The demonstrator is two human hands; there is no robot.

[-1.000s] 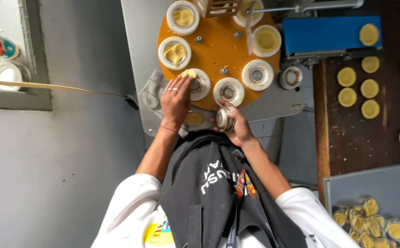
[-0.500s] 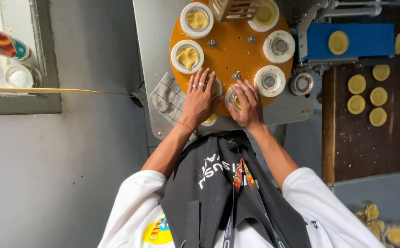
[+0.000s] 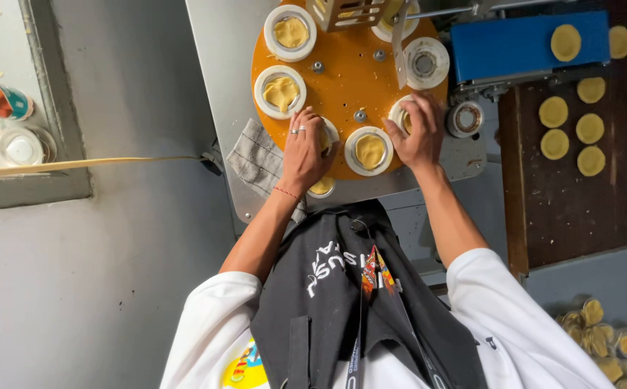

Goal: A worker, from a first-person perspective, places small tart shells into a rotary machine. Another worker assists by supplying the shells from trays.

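Orange turntable point(image 3: 349, 79), white cups point(image 3: 281, 92) holding yellow dough, hands point(image 3: 306, 148) covering two

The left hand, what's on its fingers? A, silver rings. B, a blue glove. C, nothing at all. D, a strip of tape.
A: the left hand is bare and wears silver rings on its fingers as it rests on a white cup at the edge of the orange disc.
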